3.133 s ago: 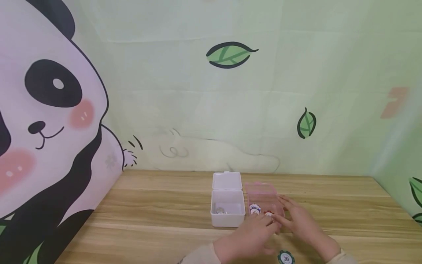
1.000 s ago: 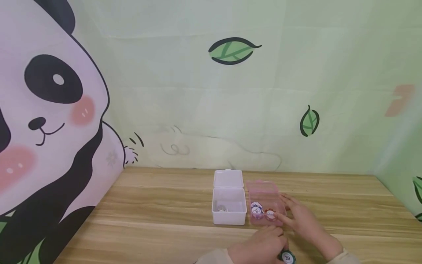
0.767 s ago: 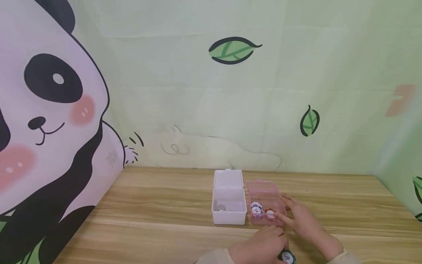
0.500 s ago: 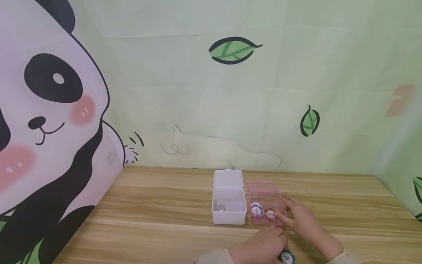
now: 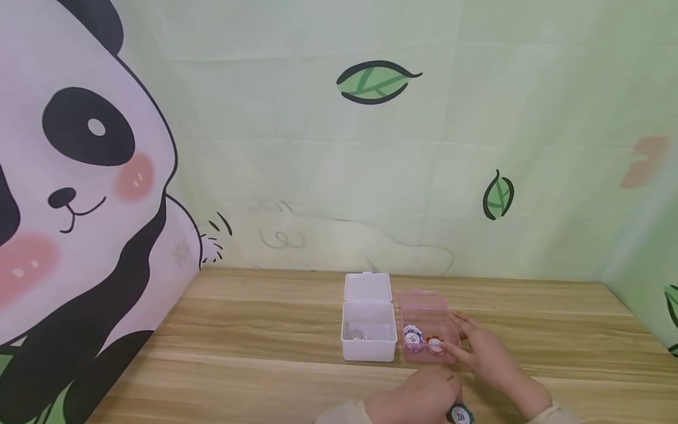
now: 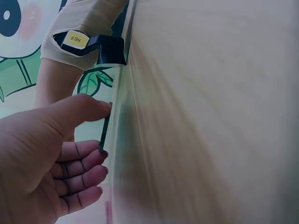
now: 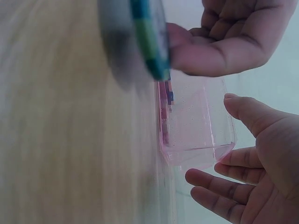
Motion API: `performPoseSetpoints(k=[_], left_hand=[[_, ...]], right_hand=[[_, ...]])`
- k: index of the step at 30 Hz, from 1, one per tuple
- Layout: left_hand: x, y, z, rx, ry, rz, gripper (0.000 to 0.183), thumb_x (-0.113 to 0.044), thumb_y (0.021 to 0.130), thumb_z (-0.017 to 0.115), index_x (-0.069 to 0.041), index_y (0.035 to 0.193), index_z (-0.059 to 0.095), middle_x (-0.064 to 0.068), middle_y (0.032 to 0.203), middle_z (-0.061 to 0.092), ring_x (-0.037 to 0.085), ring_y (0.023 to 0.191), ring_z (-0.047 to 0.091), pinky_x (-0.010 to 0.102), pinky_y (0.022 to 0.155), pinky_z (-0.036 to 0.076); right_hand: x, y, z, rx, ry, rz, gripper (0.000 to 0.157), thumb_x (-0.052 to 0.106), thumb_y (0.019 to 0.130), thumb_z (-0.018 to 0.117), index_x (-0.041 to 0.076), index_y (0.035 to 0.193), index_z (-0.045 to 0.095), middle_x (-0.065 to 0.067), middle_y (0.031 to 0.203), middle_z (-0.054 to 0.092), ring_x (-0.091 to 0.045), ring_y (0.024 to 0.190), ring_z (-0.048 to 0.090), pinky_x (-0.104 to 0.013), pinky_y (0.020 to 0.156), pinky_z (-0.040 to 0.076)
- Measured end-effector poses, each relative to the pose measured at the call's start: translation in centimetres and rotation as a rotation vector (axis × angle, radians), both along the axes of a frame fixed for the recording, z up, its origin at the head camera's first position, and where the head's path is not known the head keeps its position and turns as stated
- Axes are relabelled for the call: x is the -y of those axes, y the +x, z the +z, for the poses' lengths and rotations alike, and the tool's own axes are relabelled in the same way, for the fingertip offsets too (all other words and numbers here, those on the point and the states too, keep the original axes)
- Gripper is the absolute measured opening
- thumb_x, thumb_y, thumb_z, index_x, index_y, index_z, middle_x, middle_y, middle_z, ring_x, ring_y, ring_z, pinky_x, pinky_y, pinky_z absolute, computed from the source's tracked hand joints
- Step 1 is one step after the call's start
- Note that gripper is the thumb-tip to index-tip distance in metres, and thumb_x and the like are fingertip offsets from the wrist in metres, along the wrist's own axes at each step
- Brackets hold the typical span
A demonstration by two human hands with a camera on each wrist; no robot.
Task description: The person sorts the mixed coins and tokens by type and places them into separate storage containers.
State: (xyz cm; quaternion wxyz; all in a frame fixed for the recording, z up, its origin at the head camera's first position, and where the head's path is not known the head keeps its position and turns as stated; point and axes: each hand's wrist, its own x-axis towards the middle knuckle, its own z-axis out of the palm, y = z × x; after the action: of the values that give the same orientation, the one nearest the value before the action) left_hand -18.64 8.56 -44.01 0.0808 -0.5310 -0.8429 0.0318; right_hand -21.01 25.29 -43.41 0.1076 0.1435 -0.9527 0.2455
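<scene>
My left hand (image 5: 415,394) is low in the head view, at a green poker chip (image 5: 459,414) marked 20. In the left wrist view its thumb and a finger pinch the chip (image 6: 105,127) by opposite edges; the other fingers are loosely bent. My right hand (image 5: 489,356) holds the right side of an uncovered pink see-through box (image 5: 429,356), thumb at the front rim and fingers along the side. Inside lie blue-and-white chips (image 5: 413,337), overlapping, and a red-and-white chip (image 5: 435,345). The thumb and fingers also touch the box (image 7: 196,126) in the right wrist view.
A white box (image 5: 368,351) with its lid back stands left of the pink one, small clear or silvery pieces (image 5: 356,334) inside. Both are on a wooden table (image 5: 254,365). Behind hangs a cloth (image 5: 296,147) printed with a panda and leaves.
About three seconds ago my left hand was at the pink box's front edge; it has come down to the green chip. The right hand has stayed at the box.
</scene>
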Motion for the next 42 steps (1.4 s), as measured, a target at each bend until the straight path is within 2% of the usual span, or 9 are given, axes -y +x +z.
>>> performPoseSetpoints(k=[4, 10, 17, 22, 27, 34, 36, 42], left_hand=[[0.4, 0.1, 0.5, -0.007, 0.021, 0.001, 0.024, -0.045, 0.076, 0.076, -0.026, 0.086, 0.065, -0.019, 0.078, 0.06, -0.004, 0.077, 0.049, 0.008, 0.074, 0.035], [1.1, 0.0, 1.0, 0.045, 0.009, 0.026, 0.028, -0.05, 0.082, 0.07, -0.024, 0.089, 0.065, -0.017, 0.083, 0.058, -0.004, 0.082, 0.05, 0.009, 0.078, 0.037], [1.8, -0.2, 1.1, 0.039, 0.01, 0.03, 0.032, -0.054, 0.081, 0.069, -0.024, 0.092, 0.064, -0.016, 0.087, 0.057, -0.002, 0.091, 0.051, 0.013, 0.089, 0.04], [2.3, -0.5, 1.5, 0.061, 0.038, 0.026, 0.031, -0.053, 0.08, 0.07, -0.024, 0.088, 0.063, -0.016, 0.088, 0.055, -0.002, 0.087, 0.049, 0.011, 0.08, 0.039], [2.7, -1.0, 2.0, 0.032, 0.062, 0.032, 0.029, -0.05, 0.079, 0.07, -0.024, 0.085, 0.062, -0.016, 0.082, 0.055, -0.002, 0.081, 0.052, 0.012, 0.075, 0.041], [3.3, -2.2, 2.7, 0.072, 0.089, 0.064, 0.032, -0.048, 0.078, 0.073, -0.021, 0.095, 0.066, -0.014, 0.087, 0.058, -0.002, 0.08, 0.051, 0.011, 0.073, 0.042], [3.3, -2.5, 3.0, 0.055, 0.096, 0.074, 0.033, -0.047, 0.077, 0.074, -0.021, 0.096, 0.067, -0.014, 0.087, 0.059, -0.001, 0.079, 0.051, 0.012, 0.072, 0.043], [3.6, -3.0, 4.1, 0.017, 0.107, 0.108, 0.037, -0.046, 0.077, 0.075, -0.019, 0.1, 0.064, -0.011, 0.098, 0.064, 0.004, 0.098, 0.059, 0.017, 0.09, 0.047]], right_hand=[[-0.1, 0.0, 0.0, -0.013, -0.013, 0.007, 0.063, 0.03, 0.088, 0.069, -0.011, 0.133, 0.049, -0.029, 0.138, 0.049, -0.03, 0.094, 0.068, -0.051, 0.089, 0.053], [-0.1, 0.0, 0.1, -0.027, -0.019, 0.019, 0.063, 0.027, 0.087, 0.069, -0.012, 0.132, 0.049, -0.03, 0.137, 0.049, -0.032, 0.094, 0.068, -0.05, 0.087, 0.054], [-0.1, 0.1, 0.0, -0.032, -0.006, 0.009, 0.063, 0.028, 0.087, 0.07, -0.01, 0.132, 0.05, -0.029, 0.137, 0.05, -0.031, 0.094, 0.069, -0.05, 0.088, 0.053], [-0.1, 0.1, -0.1, -0.029, 0.01, -0.005, 0.064, 0.03, 0.087, 0.07, -0.01, 0.132, 0.05, -0.029, 0.137, 0.05, -0.03, 0.093, 0.069, -0.051, 0.089, 0.053], [0.0, 0.0, -0.1, -0.007, 0.003, -0.01, 0.065, 0.032, 0.087, 0.069, -0.01, 0.133, 0.049, -0.028, 0.139, 0.048, -0.029, 0.094, 0.068, -0.049, 0.087, 0.054], [0.0, 0.0, 0.0, -0.015, 0.013, -0.004, 0.067, 0.035, 0.087, 0.069, -0.01, 0.132, 0.049, -0.028, 0.139, 0.049, -0.028, 0.093, 0.068, -0.049, 0.087, 0.054], [0.0, 0.1, 0.1, -0.017, 0.015, -0.001, 0.067, 0.036, 0.087, 0.068, -0.01, 0.133, 0.049, -0.027, 0.139, 0.049, -0.028, 0.093, 0.068, -0.049, 0.087, 0.054], [-0.2, 0.1, 0.1, 0.013, -0.01, 0.005, 0.067, 0.035, 0.088, 0.068, -0.007, 0.136, 0.047, -0.027, 0.141, 0.047, -0.028, 0.097, 0.067, -0.05, 0.087, 0.054]])
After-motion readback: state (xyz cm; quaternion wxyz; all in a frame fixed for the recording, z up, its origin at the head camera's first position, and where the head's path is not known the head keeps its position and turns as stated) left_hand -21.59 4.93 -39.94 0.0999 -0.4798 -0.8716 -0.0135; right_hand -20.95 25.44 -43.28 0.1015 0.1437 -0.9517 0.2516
